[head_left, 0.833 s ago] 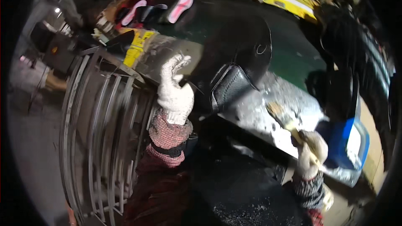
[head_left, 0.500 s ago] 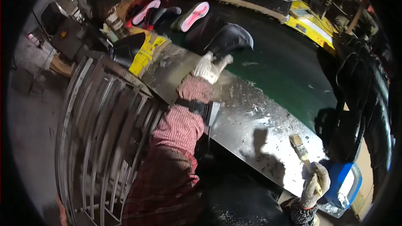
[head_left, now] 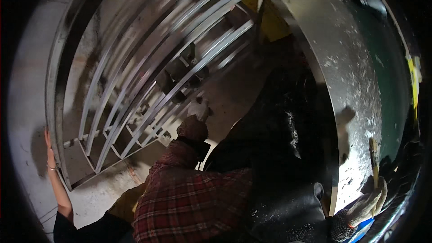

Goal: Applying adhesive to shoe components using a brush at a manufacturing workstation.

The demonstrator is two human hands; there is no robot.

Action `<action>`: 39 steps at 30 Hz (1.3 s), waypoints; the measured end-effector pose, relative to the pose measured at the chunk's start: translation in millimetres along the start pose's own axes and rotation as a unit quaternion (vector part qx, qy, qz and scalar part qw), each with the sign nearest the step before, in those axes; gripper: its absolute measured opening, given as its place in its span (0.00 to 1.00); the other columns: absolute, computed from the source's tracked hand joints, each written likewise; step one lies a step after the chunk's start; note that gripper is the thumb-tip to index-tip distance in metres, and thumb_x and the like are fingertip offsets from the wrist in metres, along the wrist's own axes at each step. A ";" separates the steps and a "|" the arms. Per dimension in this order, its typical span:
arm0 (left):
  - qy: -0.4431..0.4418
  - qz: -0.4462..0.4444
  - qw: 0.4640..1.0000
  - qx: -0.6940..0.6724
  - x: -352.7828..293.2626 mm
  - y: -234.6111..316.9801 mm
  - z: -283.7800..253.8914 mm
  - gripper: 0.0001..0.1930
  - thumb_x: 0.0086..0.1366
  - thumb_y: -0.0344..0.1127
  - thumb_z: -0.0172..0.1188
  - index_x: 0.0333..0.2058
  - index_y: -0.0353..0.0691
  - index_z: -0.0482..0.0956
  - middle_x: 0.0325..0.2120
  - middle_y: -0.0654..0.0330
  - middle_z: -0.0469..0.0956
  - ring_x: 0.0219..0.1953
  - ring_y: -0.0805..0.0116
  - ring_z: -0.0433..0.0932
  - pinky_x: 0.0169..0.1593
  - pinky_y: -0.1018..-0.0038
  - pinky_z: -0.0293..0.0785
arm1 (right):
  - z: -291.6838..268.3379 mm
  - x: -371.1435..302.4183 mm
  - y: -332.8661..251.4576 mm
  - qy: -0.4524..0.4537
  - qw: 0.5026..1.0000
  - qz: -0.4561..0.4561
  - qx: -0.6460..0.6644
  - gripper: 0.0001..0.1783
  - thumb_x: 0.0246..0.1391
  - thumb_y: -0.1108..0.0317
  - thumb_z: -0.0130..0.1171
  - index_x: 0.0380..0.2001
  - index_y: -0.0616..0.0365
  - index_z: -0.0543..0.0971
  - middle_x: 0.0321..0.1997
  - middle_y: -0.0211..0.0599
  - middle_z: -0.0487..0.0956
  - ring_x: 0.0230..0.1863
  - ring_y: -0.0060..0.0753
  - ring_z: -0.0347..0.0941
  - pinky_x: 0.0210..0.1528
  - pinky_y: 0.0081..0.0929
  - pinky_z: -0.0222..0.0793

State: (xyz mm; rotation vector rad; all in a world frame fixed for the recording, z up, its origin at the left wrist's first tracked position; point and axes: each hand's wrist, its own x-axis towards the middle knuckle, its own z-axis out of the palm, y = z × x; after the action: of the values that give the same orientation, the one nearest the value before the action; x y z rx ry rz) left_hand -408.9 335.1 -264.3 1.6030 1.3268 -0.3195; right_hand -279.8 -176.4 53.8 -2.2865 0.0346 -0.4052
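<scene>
My right hand (head_left: 369, 201), in a pale work glove, is closed round the handle of a paintbrush (head_left: 375, 164). The bristles point up and away over the smeared metal tabletop (head_left: 326, 31). My left hand (head_left: 198, 108), also gloved, reaches down beside a metal rack (head_left: 175, 45) of long parallel bars. Dark shapes (head_left: 176, 73) show between the bars just beyond it. Its fingers are small and dim, so whether it holds anything cannot be made out.
Another person's bare hand (head_left: 48, 141) rests against the rack's outer frame at far left. A blue container (head_left: 361, 229) shows under my right wrist. Black material (head_left: 288, 130) lies between my left arm and the table's edge. Something yellow (head_left: 272, 22) stands behind the rack.
The view has swung left and down toward the rack. My left hand has moved from beside a black boot on the table to the rack. My right hand still holds the paintbrush.
</scene>
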 end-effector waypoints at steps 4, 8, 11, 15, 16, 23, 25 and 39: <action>0.234 0.126 0.952 0.152 27.1 64.0 5.8 0.40 0.62 0.54 0.56 0.66 0.44 0.49 0.58 0.45 0.65 0.58 0.49 0.68 0.58 0.61 0.66 | 12.5 -1.5 -22.2 0.018 0.997 0.066 0.036 0.20 0.65 0.62 0.47 0.49 0.69 0.73 0.49 0.46 0.75 0.51 0.34 0.70 0.54 0.25 0.65; 0.191 0.162 0.966 0.068 94.1 78.5 -3.6 0.40 0.61 0.54 0.56 0.65 0.42 0.51 0.58 0.46 0.66 0.58 0.50 0.68 0.59 0.62 0.65 | 19.6 -11.6 -46.8 0.021 0.996 0.087 0.002 0.20 0.61 0.63 0.48 0.46 0.71 0.73 0.43 0.46 0.76 0.40 0.31 0.74 0.42 0.24 0.71; -0.013 0.211 0.957 -0.198 76.8 78.6 3.9 0.40 0.61 0.55 0.57 0.65 0.40 0.52 0.58 0.46 0.66 0.58 0.51 0.68 0.60 0.62 0.64 | 24.9 -16.8 -41.9 0.044 0.998 0.015 -0.048 0.19 0.61 0.62 0.49 0.45 0.70 0.74 0.36 0.43 0.77 0.30 0.25 0.72 0.31 0.20 0.68; -0.435 0.116 0.762 -0.466 -19.3 95.2 -11.8 0.40 0.61 0.55 0.57 0.64 0.37 0.53 0.57 0.47 0.66 0.58 0.52 0.67 0.61 0.62 0.63 | 21.7 -21.1 -42.5 0.031 0.993 0.049 0.098 0.20 0.58 0.63 0.57 0.45 0.71 0.72 0.27 0.39 0.75 0.23 0.23 0.69 0.24 0.19 0.63; -0.466 0.095 0.748 -0.463 -48.4 89.1 -15.0 0.40 0.61 0.55 0.57 0.64 0.36 0.54 0.57 0.47 0.66 0.58 0.52 0.67 0.61 0.62 0.63 | 21.9 -20.6 -41.8 0.020 0.991 0.050 0.126 0.20 0.57 0.63 0.58 0.44 0.72 0.73 0.28 0.40 0.76 0.23 0.24 0.70 0.24 0.19 0.64; -0.487 0.191 0.798 -0.299 -182.6 101.3 3.4 0.31 0.62 0.43 0.57 0.59 0.33 0.60 0.50 0.50 0.71 0.50 0.58 0.73 0.53 0.65 0.72 | -42.2 -30.5 -7.8 0.104 0.988 0.011 0.115 0.18 0.56 0.64 0.60 0.44 0.69 0.76 0.39 0.42 0.79 0.36 0.26 0.76 0.36 0.19 0.72; -0.518 0.209 0.778 -0.286 -202.9 132.5 10.0 0.29 0.64 0.42 0.55 0.60 0.35 0.60 0.50 0.53 0.71 0.48 0.61 0.74 0.52 0.65 0.73 | -90.2 -33.5 7.6 0.275 0.959 -0.058 -0.023 0.14 0.59 0.69 0.57 0.45 0.67 0.77 0.43 0.42 0.78 0.37 0.26 0.75 0.36 0.17 0.71; -0.622 0.065 0.743 -0.240 -264.7 194.6 177.1 0.27 0.66 0.56 0.49 0.57 0.44 0.67 0.52 0.55 0.74 0.50 0.53 0.74 0.50 0.55 0.73 | -259.2 -139.2 143.8 0.298 0.916 0.174 -0.204 0.12 0.59 0.62 0.56 0.35 0.60 0.80 0.23 0.22 0.73 0.25 0.13 0.64 0.27 0.14 0.59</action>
State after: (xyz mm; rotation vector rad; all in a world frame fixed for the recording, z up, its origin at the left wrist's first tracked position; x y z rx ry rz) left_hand -274.1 53.9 -59.2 0.6808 0.1823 -0.7213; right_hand -474.7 -438.7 74.7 -2.3952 0.8947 -0.9585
